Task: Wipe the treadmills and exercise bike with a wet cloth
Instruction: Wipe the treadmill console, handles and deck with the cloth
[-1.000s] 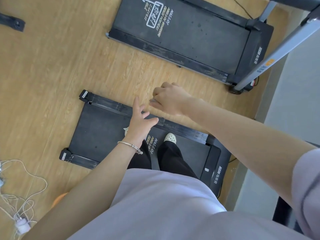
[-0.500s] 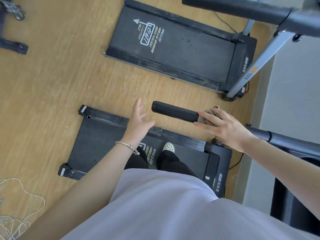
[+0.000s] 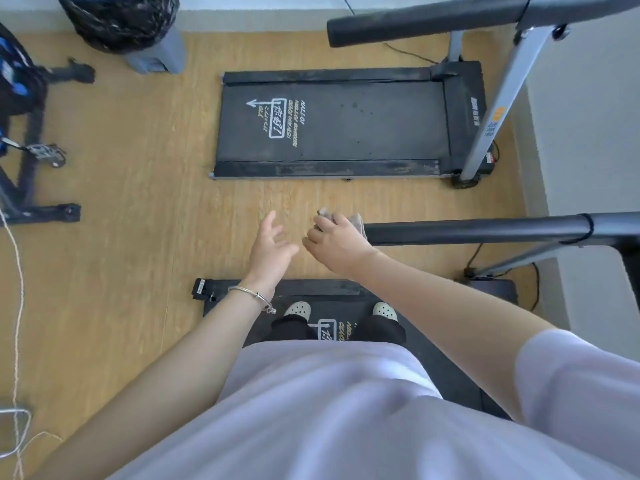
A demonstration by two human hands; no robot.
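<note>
The room was bright with soft, even light, and the wooden floor [image 3: 138, 168] glowed warm yellow. Shadows were faint, with only thin dark edges under the far treadmill [image 3: 332, 126]. Nothing shone with glare. The picture bent at its edges, so the handlebars [image 3: 485, 230] looked curved. The pale shirt [image 3: 329, 410] near the camera was blurry, and the exercise bike [image 3: 24, 98] at the left looked smeared.

floor [image 3: 138, 237]: light wood-grain planks | wall [image 3: 588, 116]: pale grey, along floor's right edge | bin [image 3: 124, 26]: dark-bagged, floor's far-left corner | cord [image 3: 15, 306]: white, left edge
</note>
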